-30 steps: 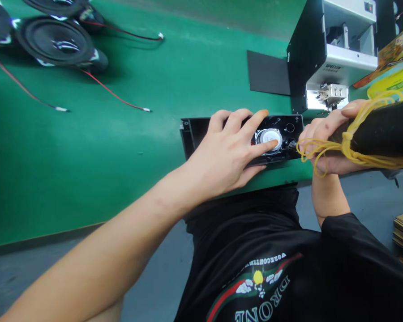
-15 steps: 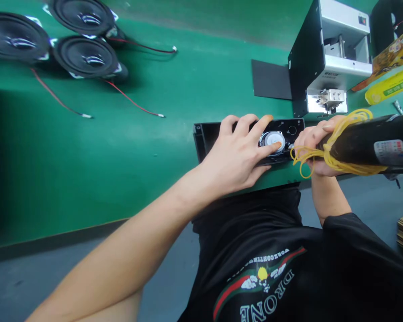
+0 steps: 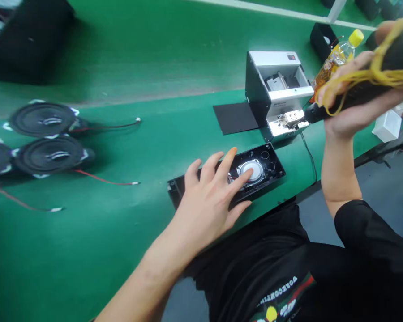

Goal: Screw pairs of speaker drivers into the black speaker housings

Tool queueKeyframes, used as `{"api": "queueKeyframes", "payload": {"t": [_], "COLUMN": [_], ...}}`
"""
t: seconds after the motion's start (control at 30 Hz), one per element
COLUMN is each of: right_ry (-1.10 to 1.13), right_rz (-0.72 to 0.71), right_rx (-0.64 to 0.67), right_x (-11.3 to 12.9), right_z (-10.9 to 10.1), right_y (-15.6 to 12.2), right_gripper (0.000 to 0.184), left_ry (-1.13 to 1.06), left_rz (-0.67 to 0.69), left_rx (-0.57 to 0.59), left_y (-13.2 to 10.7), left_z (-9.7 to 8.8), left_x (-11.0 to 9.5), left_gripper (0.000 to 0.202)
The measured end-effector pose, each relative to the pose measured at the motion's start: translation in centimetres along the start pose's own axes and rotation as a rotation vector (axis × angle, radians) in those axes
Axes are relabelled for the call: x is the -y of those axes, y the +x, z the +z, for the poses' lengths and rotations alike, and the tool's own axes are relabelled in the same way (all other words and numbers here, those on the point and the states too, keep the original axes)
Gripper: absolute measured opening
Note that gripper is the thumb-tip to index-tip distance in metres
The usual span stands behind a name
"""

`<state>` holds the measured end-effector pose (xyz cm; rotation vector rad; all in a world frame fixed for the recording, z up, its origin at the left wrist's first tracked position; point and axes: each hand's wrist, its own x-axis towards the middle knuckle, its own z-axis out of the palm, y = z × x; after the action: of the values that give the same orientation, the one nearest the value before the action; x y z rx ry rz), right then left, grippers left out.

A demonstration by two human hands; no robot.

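Note:
My left hand (image 3: 210, 197) lies with spread fingers over a long black speaker housing (image 3: 273, 166) at the bench's front edge. One fingertip rests at the small round speaker (image 3: 256, 172) with a pale back, seated in the housing. My right hand (image 3: 351, 107) is wrapped around a black electric screwdriver (image 3: 398, 56), which has yellow bands or cord (image 3: 378, 77) wound about it. Its nose is at the front outlet of a silver and black screw feeder (image 3: 289, 95); whether the bit touches is too small to tell.
Several black speakers (image 3: 42, 120) with red and black leads lie at the left. Behind them is a large black box (image 3: 30, 40). A dark flat sheet (image 3: 235, 118) lies beside the feeder. A yellow-capped bottle (image 3: 339, 58) and a white container (image 3: 387, 125) stand at the right.
My right hand has lifted the electric screwdriver away from the housing to the screw feeder. My left hand stays on the housing, which now sits more tilted. The view has shifted.

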<state>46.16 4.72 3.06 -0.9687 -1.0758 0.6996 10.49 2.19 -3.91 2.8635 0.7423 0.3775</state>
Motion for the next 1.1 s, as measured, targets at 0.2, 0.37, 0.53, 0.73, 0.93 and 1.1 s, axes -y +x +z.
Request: {"api": "queueKeyframes", "payload": {"t": [0.2,0.37,0.53,0.73,0.93,1.1], "right_ry": [-0.228,-0.229,-0.289,-0.321,-0.301,-0.270], "right_rz": [-0.268,-0.333,-0.271,-0.158,-0.294,-0.259], "right_rx": [-0.246,-0.311,-0.371,-0.260,-0.307,-0.450], "right_x": [-2.4,-3.2,-3.7,-3.2,-3.4,-4.2], "right_z": [3.6,3.9,4.5,2.3,2.4,4.4], "right_y": [0.9,0.7,0.8,0.7,1.1,1.0], "right_gripper": [0.091,0.072,0.074,0.103,0.085,0.089], "left_ry": [0.021,0.047,0.044,0.032,0.048,0.045], "left_rz": [0.028,0.047,0.048,0.041,0.049,0.055], "left_rx": [-0.007,-0.025,-0.034,-0.037,-0.042,-0.052], "left_y": [-0.2,-0.1,-0.2,-0.2,-0.1,-0.1], "left_z": [-0.1,-0.2,-0.1,0.1,-0.1,0.0], "left_x": [0.9,0.9,0.8,0.8,0.9,0.8], "left_gripper": [0.047,0.044,0.045,0.047,0.046,0.046]}}
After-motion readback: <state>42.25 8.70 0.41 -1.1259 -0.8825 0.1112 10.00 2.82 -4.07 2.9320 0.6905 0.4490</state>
